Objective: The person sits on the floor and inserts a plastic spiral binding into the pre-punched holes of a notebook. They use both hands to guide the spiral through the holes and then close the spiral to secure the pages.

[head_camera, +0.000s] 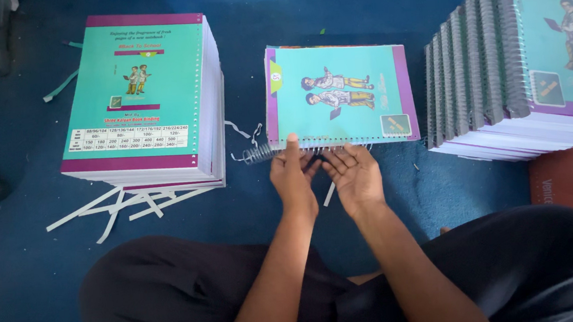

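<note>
Seated person, seen from above, at work on a blue floor; all places are given from the middle notebook. Nearest the viewer, two dark-clad knees frame bare forearms reaching forward. The left hand and the right hand lie side by side at the notebook's near edge, almost touching each other, fingers spread and loosely curled. The left fingertips press on the wire coil, which runs along that punched near edge and sticks out past the notebook's left corner; the right fingers rest on the same edge, and a firm pinch on the coil cannot be told. The notebook lies flat, teal cover with a purple border, up. Left of it, white paper strips lie scattered on the floor, under the near edge of a tall stack of unbound books. Right of the notebook, well apart, stands a slanted pile of bound notebooks, spines facing left.
</note>
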